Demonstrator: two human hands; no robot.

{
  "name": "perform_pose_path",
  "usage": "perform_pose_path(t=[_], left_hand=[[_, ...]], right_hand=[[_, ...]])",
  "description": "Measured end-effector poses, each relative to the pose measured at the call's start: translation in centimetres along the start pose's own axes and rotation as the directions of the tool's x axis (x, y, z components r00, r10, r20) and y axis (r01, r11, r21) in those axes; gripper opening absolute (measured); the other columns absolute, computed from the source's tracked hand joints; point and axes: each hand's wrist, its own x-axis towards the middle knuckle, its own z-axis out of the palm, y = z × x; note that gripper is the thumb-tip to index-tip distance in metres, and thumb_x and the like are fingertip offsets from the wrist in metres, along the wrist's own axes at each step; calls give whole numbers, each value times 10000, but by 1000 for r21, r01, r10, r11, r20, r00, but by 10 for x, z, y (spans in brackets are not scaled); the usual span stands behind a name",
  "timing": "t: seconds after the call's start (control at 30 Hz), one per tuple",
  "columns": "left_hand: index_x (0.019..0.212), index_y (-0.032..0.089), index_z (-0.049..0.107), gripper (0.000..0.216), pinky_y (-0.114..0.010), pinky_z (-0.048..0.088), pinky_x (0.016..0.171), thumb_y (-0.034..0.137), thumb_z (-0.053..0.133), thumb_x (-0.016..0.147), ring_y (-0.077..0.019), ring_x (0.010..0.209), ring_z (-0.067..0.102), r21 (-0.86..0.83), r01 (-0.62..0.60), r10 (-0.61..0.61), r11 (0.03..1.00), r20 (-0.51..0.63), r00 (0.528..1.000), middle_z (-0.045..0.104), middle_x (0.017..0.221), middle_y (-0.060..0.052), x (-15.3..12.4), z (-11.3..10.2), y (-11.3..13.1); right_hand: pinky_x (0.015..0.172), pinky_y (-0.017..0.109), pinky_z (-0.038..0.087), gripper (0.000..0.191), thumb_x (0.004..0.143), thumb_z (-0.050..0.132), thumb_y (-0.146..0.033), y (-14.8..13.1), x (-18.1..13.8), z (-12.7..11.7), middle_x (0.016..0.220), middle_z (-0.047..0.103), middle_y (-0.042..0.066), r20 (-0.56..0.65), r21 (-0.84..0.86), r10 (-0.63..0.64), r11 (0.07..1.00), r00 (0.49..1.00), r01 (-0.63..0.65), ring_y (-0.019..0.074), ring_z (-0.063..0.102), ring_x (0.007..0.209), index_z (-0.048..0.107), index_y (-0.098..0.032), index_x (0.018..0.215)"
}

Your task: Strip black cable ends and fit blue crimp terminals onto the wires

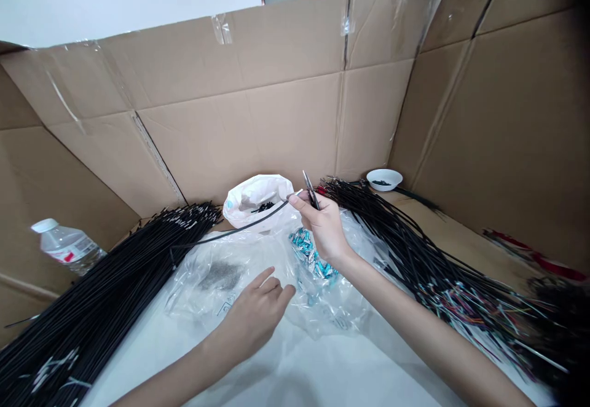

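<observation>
My right hand (pixel 321 222) is raised over the middle of the table, closed on the end of a thin black cable (pixel 258 222). A slim pointed metal tool (pixel 310 189), dark along one side, also sticks up out of that hand; its handle is hidden, so scissors or tweezers I cannot tell. From the right hand the cable droops left toward a large bundle of black cables (pixel 115 278). My left hand (pixel 259 310) hovers lower, above a clear plastic bag (pixel 193 290), holding nothing, its index finger stretched and the others partly curled.
Small teal-and-silver pieces (pixel 310 250) lie in clear plastic below my right hand. Behind is a white bag (pixel 239 213) holding black bits. More black cables (pixel 396 235) with coloured wire ends lie right. A white bowl (pixel 385 179), a water bottle (pixel 69 244) and cardboard walls (pixel 286 124) surround.
</observation>
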Motion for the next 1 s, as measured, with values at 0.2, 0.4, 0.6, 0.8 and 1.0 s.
perform_pose_path(t=[0.2,0.4,0.6,0.8,1.0], left_hand=[[1160,212,633,382,-520,469,1064,529,557,961,-313,1176,634,-752,455,-531,478,165,831,696,1225,-120,6,-35,-14],[1256,224,614,535,-410,507,1029,639,588,919,-258,1191,641,-977,24,-777,-210,182,603,638,1358,-111,23,-34,-16],[884,161,719,357,-266,562,790,485,824,776,-144,784,654,-981,-105,-866,-163,91,492,705,880,-32,23,-45,-22],[752,161,712,336,-200,553,705,469,847,755,-111,703,620,-985,-65,-870,-157,107,482,690,774,-14,20,-50,-29],[752,154,738,362,-155,521,608,488,873,717,-82,598,580,-975,-56,-864,-216,164,477,684,705,-13,16,-56,-35]], right_hand=[[462,273,125,394,655,857,-499,7,-17,4,556,310,-95,-62,-11,65,998,996,-65,79,168,500,632,-193,759],[454,268,127,413,643,878,-469,4,-28,18,557,267,-102,-91,74,115,991,989,-108,77,146,505,566,-210,721],[479,279,162,393,716,834,-488,2,-31,14,596,316,-71,-41,-94,28,995,999,-32,90,177,533,565,-206,668],[518,289,199,317,761,808,-473,10,-25,2,619,332,-53,-32,-230,-97,969,995,87,108,231,558,640,-209,715],[526,285,234,308,785,786,-414,5,-25,-1,624,358,-39,7,-333,-157,931,988,150,114,271,572,601,-208,652]])
